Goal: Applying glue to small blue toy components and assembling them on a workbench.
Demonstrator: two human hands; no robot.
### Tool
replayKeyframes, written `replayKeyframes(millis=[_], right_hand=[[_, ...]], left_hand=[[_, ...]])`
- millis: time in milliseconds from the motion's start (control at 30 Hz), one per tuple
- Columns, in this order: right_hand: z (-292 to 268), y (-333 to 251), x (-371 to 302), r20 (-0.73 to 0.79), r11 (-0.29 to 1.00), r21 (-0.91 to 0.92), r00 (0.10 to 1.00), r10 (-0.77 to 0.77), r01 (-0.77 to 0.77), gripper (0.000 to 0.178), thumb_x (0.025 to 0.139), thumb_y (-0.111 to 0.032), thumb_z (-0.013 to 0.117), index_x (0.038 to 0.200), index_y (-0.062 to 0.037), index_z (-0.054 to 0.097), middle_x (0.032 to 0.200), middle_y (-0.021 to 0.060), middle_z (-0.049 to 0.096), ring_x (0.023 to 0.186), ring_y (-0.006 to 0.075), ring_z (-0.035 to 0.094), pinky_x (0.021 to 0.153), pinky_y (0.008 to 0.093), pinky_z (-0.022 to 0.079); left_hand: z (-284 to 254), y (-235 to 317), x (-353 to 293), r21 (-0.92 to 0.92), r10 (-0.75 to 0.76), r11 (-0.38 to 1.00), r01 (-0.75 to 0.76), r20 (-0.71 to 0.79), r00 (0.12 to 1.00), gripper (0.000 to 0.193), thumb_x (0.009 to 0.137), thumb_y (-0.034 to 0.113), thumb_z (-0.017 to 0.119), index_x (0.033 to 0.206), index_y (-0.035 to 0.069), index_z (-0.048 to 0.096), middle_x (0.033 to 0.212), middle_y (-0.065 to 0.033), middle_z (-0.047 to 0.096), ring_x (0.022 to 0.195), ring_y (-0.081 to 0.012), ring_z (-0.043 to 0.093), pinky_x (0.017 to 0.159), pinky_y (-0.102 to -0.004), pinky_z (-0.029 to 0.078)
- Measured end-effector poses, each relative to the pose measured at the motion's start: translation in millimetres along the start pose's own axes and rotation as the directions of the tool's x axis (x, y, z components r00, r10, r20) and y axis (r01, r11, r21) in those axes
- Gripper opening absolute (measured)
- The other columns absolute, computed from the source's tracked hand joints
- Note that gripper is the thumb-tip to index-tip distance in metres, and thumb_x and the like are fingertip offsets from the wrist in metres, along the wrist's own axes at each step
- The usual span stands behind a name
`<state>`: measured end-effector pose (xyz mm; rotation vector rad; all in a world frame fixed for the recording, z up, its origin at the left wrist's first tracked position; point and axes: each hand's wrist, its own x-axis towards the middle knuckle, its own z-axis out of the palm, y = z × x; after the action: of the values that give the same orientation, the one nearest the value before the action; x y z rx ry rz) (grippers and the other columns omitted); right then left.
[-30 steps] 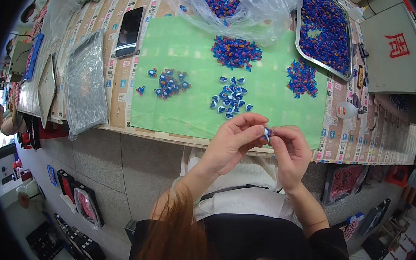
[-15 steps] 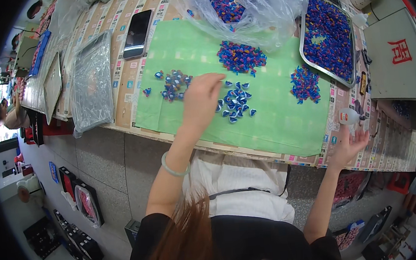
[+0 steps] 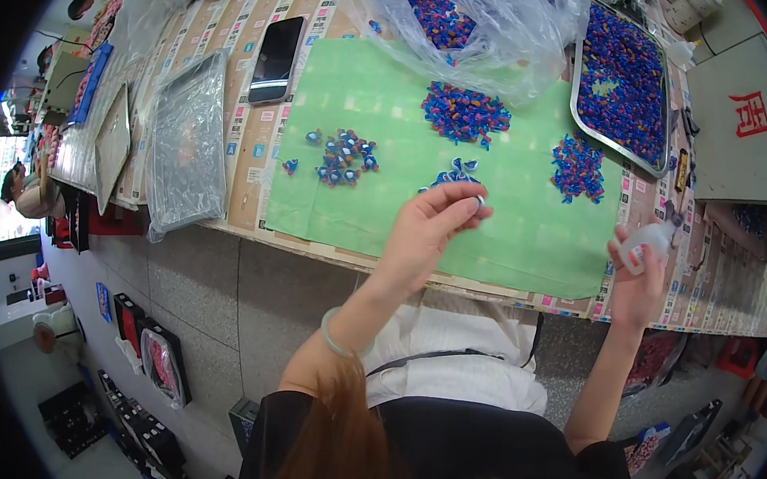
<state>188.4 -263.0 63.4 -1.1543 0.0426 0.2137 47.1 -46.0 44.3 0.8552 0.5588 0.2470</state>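
Observation:
My left hand (image 3: 428,232) is above the near part of a green cloth (image 3: 346,215), thumb and fingers pinched on a small white-edged piece (image 3: 480,201). Just behind it, a group of blue-and-white curved pieces (image 3: 456,174) is partly covered by the hand. Toward the right edge of the cloth, my right hand (image 3: 637,296) is closed around a small translucent squeeze bottle (image 3: 651,245), which is tilted. Left on the cloth lies a cluster of blue, white and reddish pieces (image 3: 344,157). Two piles of small blue, red and orange pieces (image 3: 466,112) lie farther back and to the right.
A metal tray (image 3: 579,116) full of small coloured pieces stands at the right, beside a grey box (image 3: 736,77). A clear plastic bag (image 3: 513,49) spreads over the cloth's far edge. Leftward lie a phone (image 3: 277,60) and a plastic-wrapped tray (image 3: 185,142).
My left hand has moved right and nearer from beside the left cluster, and a small piece shows in its fingers. My right hand has taken hold of the bottle and lifted it.

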Motion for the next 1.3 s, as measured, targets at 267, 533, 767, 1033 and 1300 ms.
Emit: replayKeyframes(millis=[267, 533, 767, 1033, 1300], right_hand=[[19.2, 3.2, -45.4, 0.297, 0.978, -0.191, 0.945, 0.140, -0.085, 0.039, 0.068, -0.005, 0.060, 0.101, 0.0008, 0.042, 0.101, 0.0116, 0.047, 0.083, 0.0172, 0.050, 0.071, 0.0285, 0.041], [36.9, -4.5, -62.5, 0.440, 0.889, -0.324, 0.884, -0.160, 0.322, 0.036, 0.060, -0.008, 0.068, 0.089, -0.0013, 0.047, 0.083, 0.0067, 0.046, 0.077, 0.0131, 0.044, 0.069, 0.0228, 0.036], [39.8, -6.2, -67.4, 0.417, 0.848, -0.434, 0.902, -0.110, 0.304, 0.039, 0.062, -0.020, 0.071, 0.086, -0.0015, 0.046, 0.080, 0.0047, 0.043, 0.073, 0.0121, 0.041, 0.067, 0.0221, 0.032], [37.6, -2.0, -66.0, 0.410, 0.875, -0.406, 0.908, -0.084, 0.265, 0.038, 0.059, -0.011, 0.073, 0.086, -0.0015, 0.049, 0.080, 0.0033, 0.044, 0.072, 0.0107, 0.043, 0.065, 0.0211, 0.036], [39.2, -3.9, -63.8, 0.402, 0.885, -0.389, 0.911, -0.088, 0.257, 0.036, 0.063, -0.014, 0.070, 0.087, -0.0008, 0.046, 0.081, 0.0040, 0.044, 0.072, 0.0108, 0.044, 0.065, 0.0211, 0.035]], left_hand=[[8.6, -12.4, -19.5, -0.409, -0.255, 0.872, 0.268, 0.087, 0.963, 0.023, 0.082, 0.006, 0.048, 0.105, 0.003, 0.050, 0.095, -0.0065, 0.056, 0.088, -0.0146, 0.055, 0.073, -0.0237, 0.045], [9.2, -21.0, -23.5, -0.469, -0.280, 0.826, 0.313, 0.141, 0.950, 0.018, 0.082, 0.008, 0.050, 0.100, 0.003, 0.052, 0.093, -0.0072, 0.056, 0.080, -0.0128, 0.054, 0.071, -0.0241, 0.044], [10.7, -22.8, -23.5, -0.473, -0.285, 0.822, 0.318, 0.143, 0.948, 0.018, 0.082, 0.009, 0.050, 0.099, 0.003, 0.052, 0.092, -0.0072, 0.055, 0.078, -0.0121, 0.053, 0.070, -0.0241, 0.044], [11.5, -22.9, -24.1, -0.457, -0.283, 0.831, 0.318, 0.144, 0.948, 0.019, 0.082, 0.009, 0.050, 0.100, 0.002, 0.051, 0.092, -0.0075, 0.055, 0.078, -0.0117, 0.052, 0.071, -0.0240, 0.044], [12.1, -23.9, -23.8, -0.443, -0.288, 0.837, 0.321, 0.141, 0.947, 0.021, 0.082, 0.009, 0.051, 0.102, 0.001, 0.051, 0.092, -0.0074, 0.055, 0.079, -0.0117, 0.052, 0.072, -0.0241, 0.043]])
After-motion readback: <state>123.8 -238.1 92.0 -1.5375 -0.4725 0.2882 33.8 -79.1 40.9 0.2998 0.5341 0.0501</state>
